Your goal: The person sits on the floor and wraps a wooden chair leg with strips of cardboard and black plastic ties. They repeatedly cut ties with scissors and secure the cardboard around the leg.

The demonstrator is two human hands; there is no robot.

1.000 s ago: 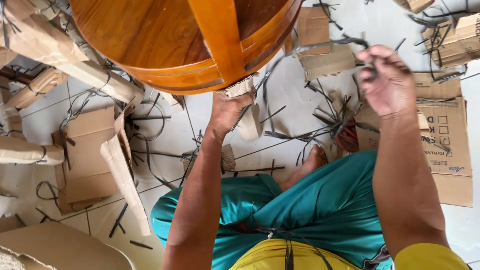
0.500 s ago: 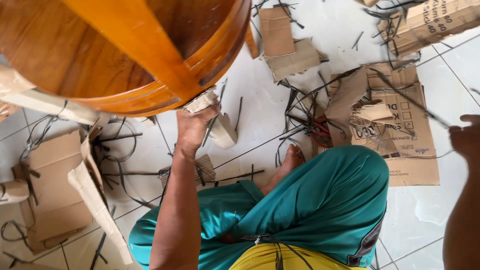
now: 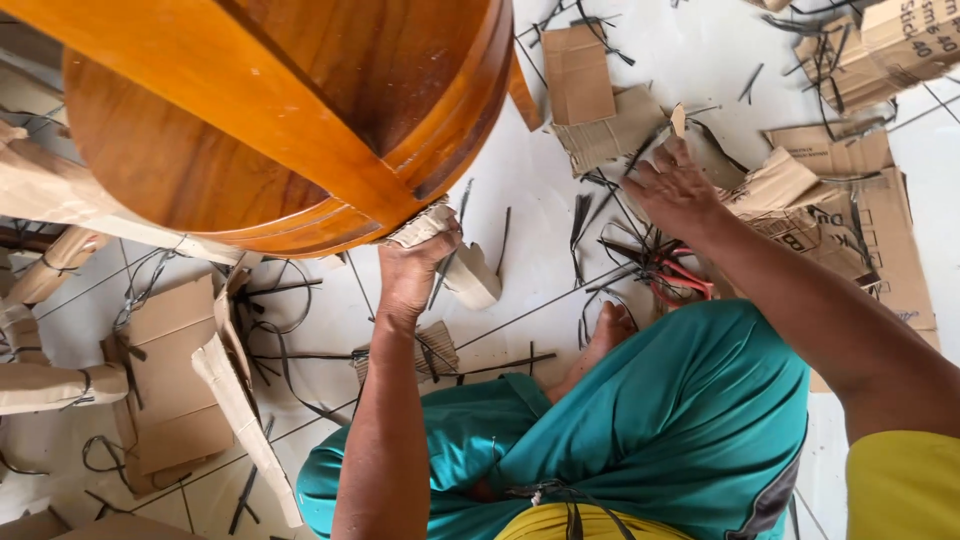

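The round wooden tabletop [image 3: 300, 130] filled the frame from nine to twelve o'clock, glossy amber-brown with visible grain, a grooved double band around its rim and a lighter orange wooden brace [image 3: 230, 90] crossing its face. At its rim, toward the centre of the view, the left hand [image 3: 415, 270] was clamped on a crumpled strip of corrugated cardboard wrapping [image 3: 425, 222] that touched the edge. The right hand [image 3: 675, 190], at about one o'clock, hovered with fingers spread apart, gripping nothing, over flattened cardboard scraps [image 3: 600, 100]. Black strapping bands [image 3: 600, 215] lay strewn across the white tiled floor [image 3: 530, 170]. At nine o'clock stood paper-wrapped furniture legs [image 3: 60, 385]. The person's teal trousers [image 3: 650, 420] covered the frame around six o'clock.
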